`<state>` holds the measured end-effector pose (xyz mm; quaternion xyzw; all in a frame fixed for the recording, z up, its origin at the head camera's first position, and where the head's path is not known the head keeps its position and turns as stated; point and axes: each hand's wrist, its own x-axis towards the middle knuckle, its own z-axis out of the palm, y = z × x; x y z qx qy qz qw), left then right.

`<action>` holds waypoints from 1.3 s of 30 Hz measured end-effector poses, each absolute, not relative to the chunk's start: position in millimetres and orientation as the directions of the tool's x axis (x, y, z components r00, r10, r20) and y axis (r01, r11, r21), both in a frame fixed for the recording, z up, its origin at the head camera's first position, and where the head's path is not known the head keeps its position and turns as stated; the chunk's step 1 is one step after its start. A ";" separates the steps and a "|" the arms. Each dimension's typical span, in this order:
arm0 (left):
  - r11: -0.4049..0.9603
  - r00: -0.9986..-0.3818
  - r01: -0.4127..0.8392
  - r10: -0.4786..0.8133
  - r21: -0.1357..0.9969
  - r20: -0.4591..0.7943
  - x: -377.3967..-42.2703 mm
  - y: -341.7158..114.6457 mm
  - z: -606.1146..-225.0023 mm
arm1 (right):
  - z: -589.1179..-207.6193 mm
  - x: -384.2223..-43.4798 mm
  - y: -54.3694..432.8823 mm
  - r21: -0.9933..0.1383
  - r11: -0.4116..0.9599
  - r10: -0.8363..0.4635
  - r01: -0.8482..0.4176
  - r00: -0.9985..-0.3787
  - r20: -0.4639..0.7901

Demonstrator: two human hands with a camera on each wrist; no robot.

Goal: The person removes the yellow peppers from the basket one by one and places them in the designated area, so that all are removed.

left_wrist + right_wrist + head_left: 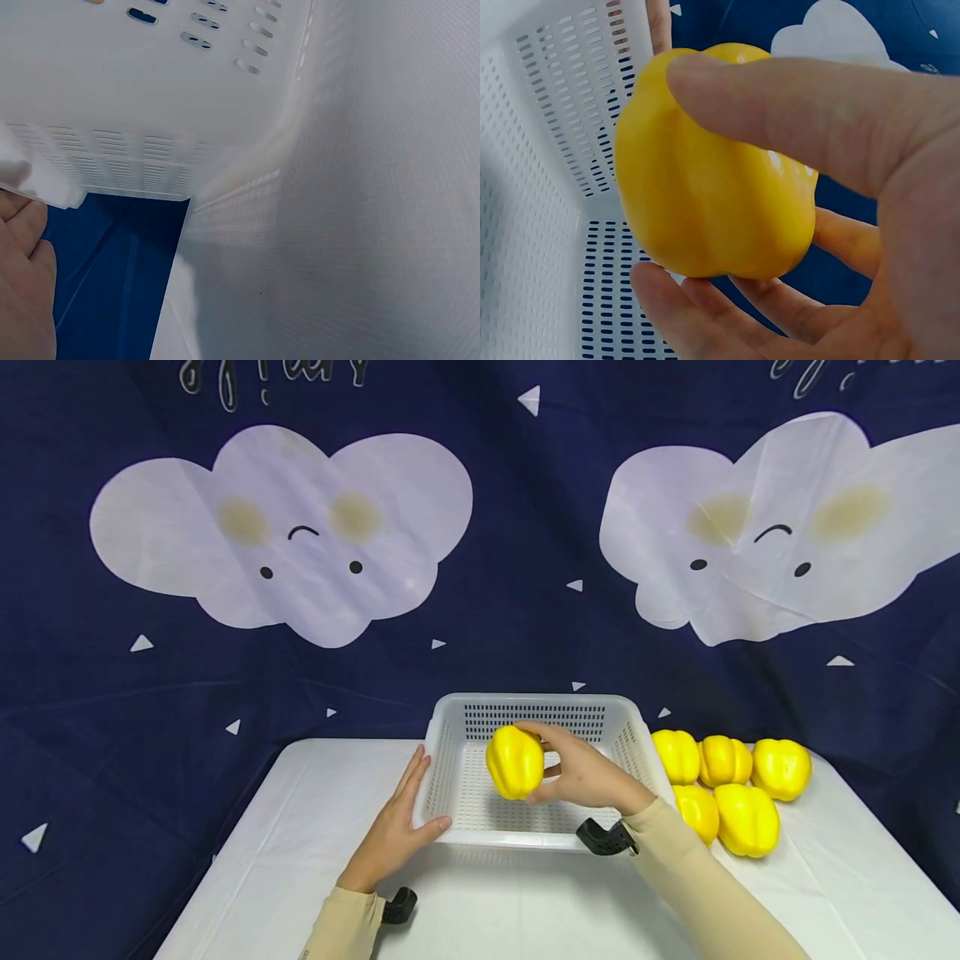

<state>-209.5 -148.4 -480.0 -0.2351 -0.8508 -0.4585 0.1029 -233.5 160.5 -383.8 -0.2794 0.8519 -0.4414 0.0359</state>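
My right hand (581, 768) holds a yellow bell pepper (514, 763) over the inside of a white perforated plastic basket (510, 839). In the right wrist view the thumb (727, 97) lies across the bell pepper (705, 187), and the other fingers support it from the opposite side. Straight fingers of my left hand (393, 835) rest along the basket's left side, its thumb at the front rim near the corner. The left wrist view shows part of that hand (22, 277) touching the basket's edge (45, 191).
Several more yellow bell peppers (747, 820) stand grouped on the white-covered table (300, 810), just right of the basket. Behind the table hangs a dark blue cloth (525, 635) printed with pale clouds. Black wrist cameras (400, 906) sit at both cuffs.
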 end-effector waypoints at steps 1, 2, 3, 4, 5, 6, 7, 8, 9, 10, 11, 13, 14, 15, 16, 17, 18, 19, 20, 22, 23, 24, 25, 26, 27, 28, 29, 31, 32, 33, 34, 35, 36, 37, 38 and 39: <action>0.470 -0.870 0.490 0.305 0.734 0.386 -209.5 -148.6 -480.0 | -383.7 -232.6 161.6 -0.774 0.455 -0.499 -0.440 -0.846 0.187; 0.470 -0.871 0.490 0.306 0.734 0.385 -209.5 -148.7 -479.8 | -383.7 -231.7 162.6 -0.773 0.459 -0.491 -0.439 -0.850 0.191; 0.471 -0.872 0.488 0.305 0.735 0.383 -209.6 -148.8 -479.8 | -383.8 -230.9 163.8 -0.774 0.459 -0.485 -0.437 -0.853 0.194; 0.473 -0.874 0.484 0.305 0.736 0.379 -209.5 -148.8 -479.6 | -383.8 -230.2 164.9 -0.774 0.458 -0.481 -0.436 -0.854 0.197; 0.474 -0.874 0.483 0.306 0.736 0.377 -209.6 -148.8 -479.5 | -383.8 -229.5 166.0 -0.776 0.456 -0.477 -0.436 -0.856 0.200; 0.474 -0.875 0.482 0.307 0.737 0.376 -209.7 -148.8 -479.4 | -383.8 -228.5 167.3 -0.777 0.458 -0.472 -0.433 -0.858 0.201; 0.474 -0.874 0.483 0.308 0.737 0.375 -209.7 -148.8 -479.2 | -383.9 -227.9 168.5 -0.776 0.457 -0.468 -0.434 -0.860 0.205; 0.472 -0.873 0.485 0.309 0.736 0.377 -209.8 -148.8 -479.1 | -384.4 -227.2 170.0 -0.773 0.461 -0.463 -0.436 -0.861 0.210; 0.471 -0.873 0.485 0.309 0.736 0.377 -209.9 -148.8 -479.0 | -384.6 -226.5 171.6 -0.770 0.463 -0.458 -0.438 -0.862 0.215; 0.469 -0.872 0.487 0.311 0.737 0.378 -209.7 -148.8 -478.9 | -384.9 -225.8 173.1 -0.766 0.467 -0.452 -0.441 -0.864 0.222; 0.467 -0.871 0.489 0.311 0.737 0.381 -209.7 -148.8 -478.8 | -385.1 -224.8 174.8 -0.762 0.472 -0.446 -0.443 -0.866 0.227; 0.463 -0.868 0.494 0.313 0.735 0.386 -209.6 -148.8 -478.6 | -385.7 -222.5 178.5 -0.751 0.485 -0.433 -0.448 -0.869 0.239; 0.460 -0.866 0.498 0.314 0.735 0.389 -209.6 -148.9 -478.7 | -385.9 -221.2 180.5 -0.747 0.494 -0.425 -0.446 -0.873 0.240; 0.459 -0.865 0.498 0.315 0.735 0.390 -209.6 -149.0 -478.8 | -385.7 -219.7 182.2 -0.744 0.502 -0.417 -0.440 -0.877 0.238; 0.459 -0.864 0.500 0.316 0.734 0.391 -209.6 -149.1 -478.9 | -385.5 -218.0 183.9 -0.741 0.511 -0.410 -0.436 -0.881 0.236; 0.459 -0.864 0.500 0.316 0.734 0.392 -209.6 -149.2 -479.1 | -385.4 -216.5 185.6 -0.737 0.519 -0.404 -0.433 -0.884 0.234; 0.459 -0.865 0.500 0.315 0.735 0.391 -209.5 -149.3 -479.2 | -385.4 -215.0 187.3 -0.735 0.525 -0.398 -0.430 -0.887 0.234; 0.459 -0.864 0.501 0.316 0.733 0.393 -209.5 -149.4 -479.3 | -385.4 -213.6 188.9 -0.733 0.529 -0.391 -0.427 -0.890 0.235; 0.459 -0.864 0.500 0.315 0.734 0.392 -209.5 -149.4 -479.3 | -385.3 -212.1 190.3 -0.729 0.539 -0.383 -0.423 -0.893 0.235; 0.459 -0.867 0.496 0.314 0.737 0.388 -209.3 -149.4 -479.0 | -385.3 -209.7 193.2 -0.716 0.549 -0.375 -0.431 -0.893 0.250; 0.460 -0.868 0.494 0.314 0.738 0.386 -209.1 -149.4 -478.8 | -385.6 -208.7 194.6 -0.712 0.552 -0.371 -0.435 -0.892 0.257; 0.461 -0.868 0.493 0.313 0.738 0.385 -208.9 -149.3 -478.4 | -385.8 -207.5 195.9 -0.708 0.554 -0.367 -0.438 -0.892 0.265; 0.461 -0.869 0.492 0.313 0.738 0.384 -208.8 -149.3 -478.3 | -386.1 -206.4 197.3 -0.701 0.559 -0.363 -0.443 -0.891 0.273; 0.462 -0.871 0.489 0.312 0.740 0.380 -208.6 -149.1 -477.9 | -386.7 -205.4 198.7 -0.695 0.563 -0.360 -0.449 -0.889 0.282; 0.462 -0.871 0.488 0.312 0.740 0.380 -208.4 -149.0 -477.8 | -387.2 -204.5 200.0 -0.690 0.563 -0.357 -0.454 -0.887 0.292; 0.464 -0.871 0.489 0.312 0.739 0.380 -208.3 -148.8 -477.5 | -387.7 -203.2 201.2 -0.688 0.567 -0.350 -0.453 -0.888 0.297; 0.464 -0.870 0.490 0.313 0.739 0.380 -208.2 -148.7 -477.3 | -388.2 -202.0 202.6 -0.685 0.571 -0.344 -0.453 -0.889 0.302; 0.467 -0.873 0.485 0.310 0.739 0.377 -208.1 -148.5 -477.2 | -389.2 -199.3 205.4 -0.677 0.586 -0.327 -0.445 -0.894 0.305; 0.469 -0.874 0.483 0.309 0.739 0.375 -208.2 -148.4 -477.2 | -389.6 -197.8 206.8 -0.676 0.593 -0.318 -0.438 -0.898 0.304; 0.472 -0.875 0.480 0.308 0.739 0.372 -208.2 -148.4 -477.3 | -389.9 -196.2 208.2 -0.676 0.599 -0.308 -0.429 -0.903 0.300; 0.474 -0.876 0.479 0.307 0.739 0.371 -208.3 -148.4 -477.4 | -390.3 -194.7 209.7 -0.676 0.607 -0.298 -0.418 -0.908 0.294; 0.475 -0.878 0.476 0.306 0.740 0.368 -208.4 -148.5 -477.6 | -390.9 -193.3 211.2 -0.677 0.612 -0.289 -0.409 -0.912 0.289; 0.476 -0.878 0.477 0.304 0.739 0.370 -208.5 -148.6 -477.8 | -391.4 -192.0 212.7 -0.679 0.614 -0.283 -0.403 -0.915 0.287; 0.476 -0.877 0.477 0.304 0.739 0.371 -208.7 -148.8 -478.1 | -391.8 -190.5 214.1 -0.680 0.615 -0.277 -0.398 -0.917 0.286; 0.476 -0.877 0.479 0.304 0.738 0.373 -209.0 -148.9 -478.5 | -392.5 -189.1 215.7 -0.683 0.615 -0.272 -0.394 -0.919 0.286; 0.476 -0.877 0.479 0.304 0.738 0.373 -209.1 -149.1 -478.7 | -393.1 -187.8 217.3 -0.684 0.615 -0.266 -0.392 -0.920 0.287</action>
